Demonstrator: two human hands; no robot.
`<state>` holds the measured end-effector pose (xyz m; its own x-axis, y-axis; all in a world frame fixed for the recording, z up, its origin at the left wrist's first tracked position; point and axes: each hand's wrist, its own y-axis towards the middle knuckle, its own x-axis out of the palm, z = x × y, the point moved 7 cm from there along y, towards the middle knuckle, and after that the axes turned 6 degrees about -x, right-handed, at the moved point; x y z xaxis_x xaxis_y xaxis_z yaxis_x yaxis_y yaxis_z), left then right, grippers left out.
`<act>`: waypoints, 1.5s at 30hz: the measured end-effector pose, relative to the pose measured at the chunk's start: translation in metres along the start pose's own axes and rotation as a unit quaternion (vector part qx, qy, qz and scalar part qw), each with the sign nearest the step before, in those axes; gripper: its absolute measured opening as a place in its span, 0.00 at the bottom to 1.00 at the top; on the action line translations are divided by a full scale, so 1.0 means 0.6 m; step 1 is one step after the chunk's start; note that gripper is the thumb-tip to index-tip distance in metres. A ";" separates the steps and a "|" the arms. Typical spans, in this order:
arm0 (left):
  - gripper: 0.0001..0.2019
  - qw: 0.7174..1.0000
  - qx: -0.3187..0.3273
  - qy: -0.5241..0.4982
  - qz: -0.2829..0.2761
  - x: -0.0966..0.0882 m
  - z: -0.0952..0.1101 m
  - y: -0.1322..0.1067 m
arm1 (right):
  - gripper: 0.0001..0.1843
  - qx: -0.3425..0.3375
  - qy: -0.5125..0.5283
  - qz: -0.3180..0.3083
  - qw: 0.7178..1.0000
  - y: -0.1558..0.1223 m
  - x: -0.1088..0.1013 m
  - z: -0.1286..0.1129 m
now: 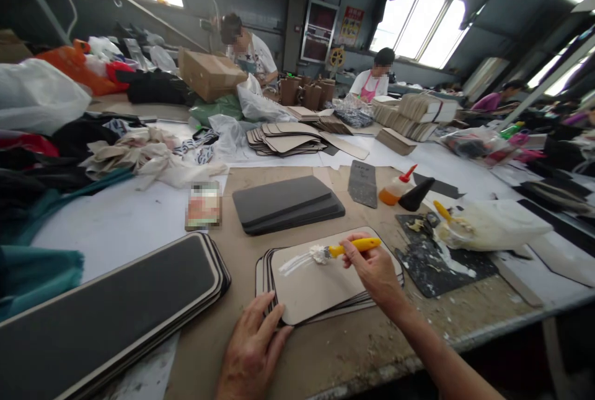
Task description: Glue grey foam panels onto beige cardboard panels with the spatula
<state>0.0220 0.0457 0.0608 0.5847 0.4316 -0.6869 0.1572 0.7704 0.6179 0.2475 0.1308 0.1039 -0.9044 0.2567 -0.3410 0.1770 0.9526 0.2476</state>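
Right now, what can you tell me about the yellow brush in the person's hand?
The brush has a bright yellow handle, smooth and perhaps plastic, with a rounded end. Thick white paste cakes its head, hiding most of the bristles. It is held at a low slant, head to the left and handle end to the right, above the top tan board of a stack. The right hand grips the handle; the head appears to touch the board, beside a white streak.

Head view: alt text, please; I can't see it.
The right hand holds a yellow-handled brush at a white streak on stacked beige panels; the left hand touches their near left corner. Dark panels lie behind, a smeared black board to the right.
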 end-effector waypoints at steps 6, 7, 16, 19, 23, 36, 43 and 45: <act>0.14 0.999 0.043 0.009 -0.023 0.016 -0.014 -0.011 | 0.23 0.005 -0.145 0.106 0.984 0.032 -0.133 0.042; 0.14 0.998 0.053 0.012 -0.027 0.020 -0.017 -0.014 | 0.24 0.005 -0.165 0.120 0.979 0.035 -0.151 0.047; 0.14 0.998 0.066 0.009 -0.017 0.019 -0.015 -0.013 | 0.16 -0.060 -0.292 0.123 0.947 0.004 -0.151 0.018; 0.12 0.999 0.050 0.006 -0.007 0.010 -0.008 -0.008 | 0.12 -0.113 -0.251 0.071 0.959 -0.028 -0.066 -0.027; 0.12 0.999 0.034 -0.001 -0.004 0.006 -0.005 -0.006 | 0.07 -0.148 -0.138 -0.002 0.979 -0.083 0.043 -0.083; 0.13 0.999 0.033 0.005 -0.002 0.003 0.001 -0.001 | 0.14 -0.051 -0.193 0.127 0.972 -0.080 -0.127 0.019; 0.13 0.998 0.062 0.015 -0.007 0.009 -0.003 -0.009 | 0.17 -0.073 -0.327 0.154 0.930 -0.068 -0.212 0.034; 0.13 0.998 0.065 0.018 -0.010 0.011 -0.004 -0.010 | 0.16 -0.093 -0.346 0.155 0.921 -0.064 -0.217 0.025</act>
<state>0.0232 0.0451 0.0517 0.5517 0.4347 -0.7118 0.2724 0.7127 0.6465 0.3642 0.0631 0.1248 -0.3454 0.6159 -0.7081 0.2581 0.7878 0.5593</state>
